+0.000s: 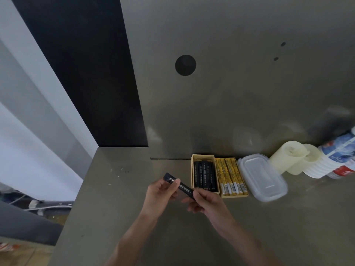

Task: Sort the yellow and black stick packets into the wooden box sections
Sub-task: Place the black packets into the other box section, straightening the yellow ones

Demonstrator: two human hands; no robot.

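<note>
A wooden box (192, 173) with two sections stands against the back wall. Its left section holds several black stick packets (205, 175). Several yellow stick packets (231, 175) fill the right section. Just left of the box, above the counter, I hold one more black stick packet (184, 187) slanted between both hands. My left hand (160, 192) pinches its upper left end. The lower right end sits in the fingers of my right hand (206, 203).
A clear plastic lidded container (262, 176) lies right of the box. Further right are two cream cylinders (290, 157), a stack of white cups (318, 166) and a water bottle (342, 150). The grey counter's left edge (76, 198) drops to the floor.
</note>
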